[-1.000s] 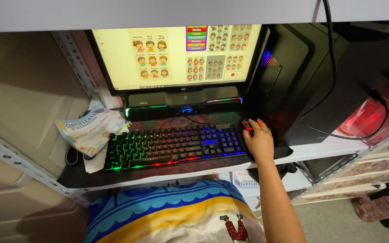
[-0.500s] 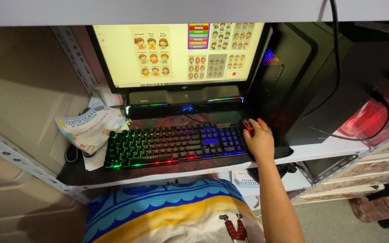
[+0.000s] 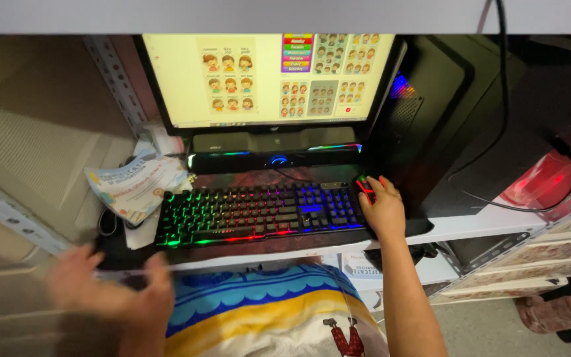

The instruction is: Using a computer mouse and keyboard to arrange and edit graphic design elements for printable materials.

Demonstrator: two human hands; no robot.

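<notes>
My right hand (image 3: 383, 210) rests on a black mouse (image 3: 365, 188) with red lights, just right of the keyboard (image 3: 259, 213), whose keys glow in rainbow colours. My fingers curl over the mouse and hide most of it. My left hand (image 3: 110, 291) is a motion-blurred shape at the lower left, in front of the desk's edge (image 3: 484, 225) and below the keyboard's left end. The blur hides whether it holds anything. Behind the keyboard a monitor (image 3: 266, 76) shows a pale yellow page with small cartoon figures.
A black speaker bar (image 3: 272, 157) with coloured lights lies under the monitor. A crumpled printed paper (image 3: 133, 184) lies left of the keyboard. A dark computer case (image 3: 424, 112) stands to the right, with a cable (image 3: 497, 99) hanging and a red-lit object (image 3: 543, 182) beyond. Shelves below hold boxes.
My left hand has come into view at the lower left, moving fast and blurred. My right hand stays on the mouse.
</notes>
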